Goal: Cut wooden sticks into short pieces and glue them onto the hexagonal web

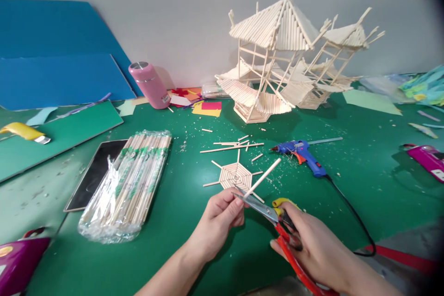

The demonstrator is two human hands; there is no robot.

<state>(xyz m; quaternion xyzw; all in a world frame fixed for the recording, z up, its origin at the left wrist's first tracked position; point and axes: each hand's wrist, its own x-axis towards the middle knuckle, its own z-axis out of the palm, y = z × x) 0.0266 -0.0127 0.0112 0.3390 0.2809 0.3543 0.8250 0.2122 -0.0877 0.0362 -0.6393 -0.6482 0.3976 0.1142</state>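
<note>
Between thumb and fingers, my left hand (224, 212) pinches the lower end of a pale wooden stick (264, 176), which slants up to the right. My right hand (312, 240) is wrapped round the handles of a pair of scissors (265, 210), red and yellow at the grips. The blades meet the stick close to my left fingertips; whether they cut into it I cannot tell. Just beyond lies a web-shaped panel of sticks (236, 176) with spokes jutting out. Loose cut sticks (231, 148) are scattered behind it.
A stick-built pavilion model (274, 32) stands at the back. To the right lies a blue glue gun (301, 150) with its cord. A plastic-wrapped chopstick bundle (130, 185) overlaps a dark phone (95, 173) at left. A pink flask (149, 85) and yellow cutter (24, 132) are farther back.
</note>
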